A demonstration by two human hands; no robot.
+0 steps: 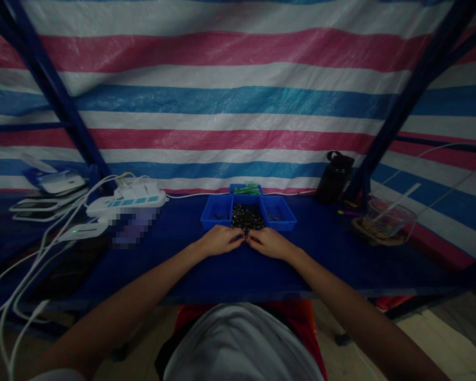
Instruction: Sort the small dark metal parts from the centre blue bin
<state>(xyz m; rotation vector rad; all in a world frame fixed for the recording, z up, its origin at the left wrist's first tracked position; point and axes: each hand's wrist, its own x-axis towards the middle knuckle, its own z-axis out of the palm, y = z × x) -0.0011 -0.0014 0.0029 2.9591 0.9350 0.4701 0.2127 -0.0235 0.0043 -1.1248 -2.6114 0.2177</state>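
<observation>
Both hands rest on the blue table, fingertips meeting just in front of a row of blue trays. My left hand and my right hand are both pinched together around a tiny part between them, too small to name. The middle tray is heaped with small dark parts. The left tray and right tray hold only a few bits. A further blue tray behind them contains green pieces.
A white power strip with trailing white cables and several devices lies at the left. A dark bottle stands at the back right. A clear cup with a straw sits on a coaster far right. A striped tarp hangs behind.
</observation>
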